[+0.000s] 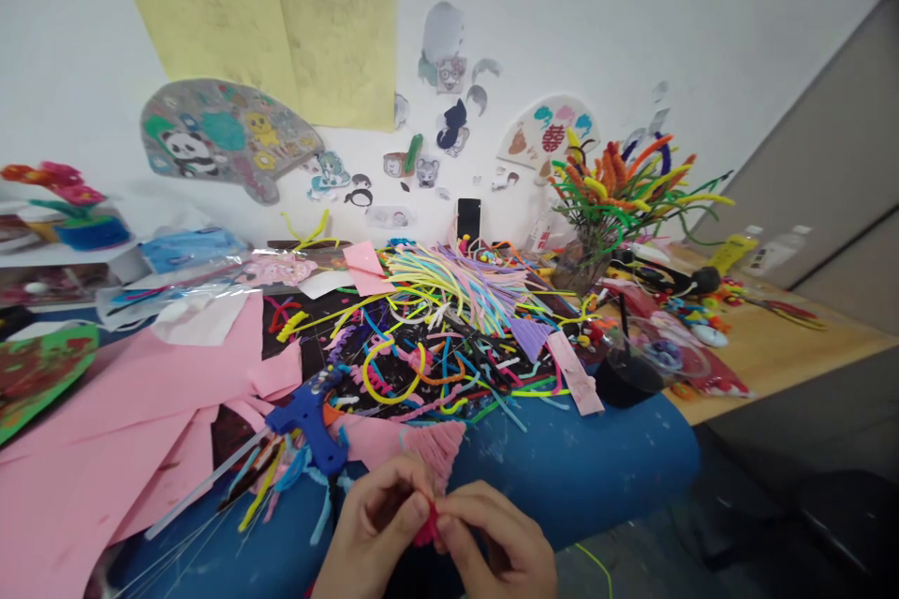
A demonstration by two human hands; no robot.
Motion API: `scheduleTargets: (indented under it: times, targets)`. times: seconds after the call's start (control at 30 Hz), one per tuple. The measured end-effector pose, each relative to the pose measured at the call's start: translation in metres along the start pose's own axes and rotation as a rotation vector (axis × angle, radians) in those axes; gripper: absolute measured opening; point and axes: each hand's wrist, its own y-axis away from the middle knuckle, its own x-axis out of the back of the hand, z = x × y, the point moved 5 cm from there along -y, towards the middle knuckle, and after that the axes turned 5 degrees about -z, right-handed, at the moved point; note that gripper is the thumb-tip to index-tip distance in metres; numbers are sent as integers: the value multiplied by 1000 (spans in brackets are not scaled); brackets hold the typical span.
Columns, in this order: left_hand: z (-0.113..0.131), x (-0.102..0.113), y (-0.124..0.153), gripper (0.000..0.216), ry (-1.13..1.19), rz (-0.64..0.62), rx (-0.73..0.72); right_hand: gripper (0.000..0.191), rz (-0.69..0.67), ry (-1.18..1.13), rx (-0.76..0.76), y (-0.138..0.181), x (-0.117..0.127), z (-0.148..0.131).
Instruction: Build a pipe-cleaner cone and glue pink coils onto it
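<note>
My left hand (383, 524) and my right hand (497, 538) meet at the bottom centre, fingertips almost touching. Between them is a small deep-pink fuzzy piece (425, 532), which looks like bent pipe cleaner; both hands pinch it and partly hide it. Just beyond the fingers, a light pink ribbed piece (439, 449) made of rows of pipe cleaner lies at the table edge. To the left of my hands rests a blue glue gun (313, 421) with a long translucent glue stick (203, 487) sticking out of its back.
Loose pipe cleaners (421, 356) cover the middle, with a pastel bundle (464, 285) behind. Pink sheets (133, 393) spread over the left. At the right stand a dark cup (627, 376) and a vase (582, 264) of pipe-cleaner stems. A phone (468, 217) leans against the wall.
</note>
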Motion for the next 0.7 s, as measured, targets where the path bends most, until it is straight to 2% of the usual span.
scheduleTargets:
  times: [0.17, 0.23, 0.37, 0.43, 0.5, 0.6, 0.7]
  targets:
    - [0, 0, 7, 21, -59, 129, -107, 14, 35, -140, -182, -2, 1, 6]
    - [1, 0, 8, 18, -109, 144, -126, 18, 45, -168, -243, -2, 2, 9]
    - [-2, -1, 4, 19, -153, 106, -63, 28, 81, -230, -377, 3, 1, 18]
    - [-4, -1, 1, 21, -135, 136, -23, 28, 104, -263, -415, 5, 0, 21]
    - [-5, 0, 0, 22, -119, 199, -3, 24, 109, -266, -388, 6, 0, 21]
    - [-5, 1, -1, 24, -119, 250, 5, 7, 85, -184, -239, 4, 0, 13]
    - [-7, 4, 0, 29, -116, 238, 7, 16, 61, -36, -96, 3, 2, 5]
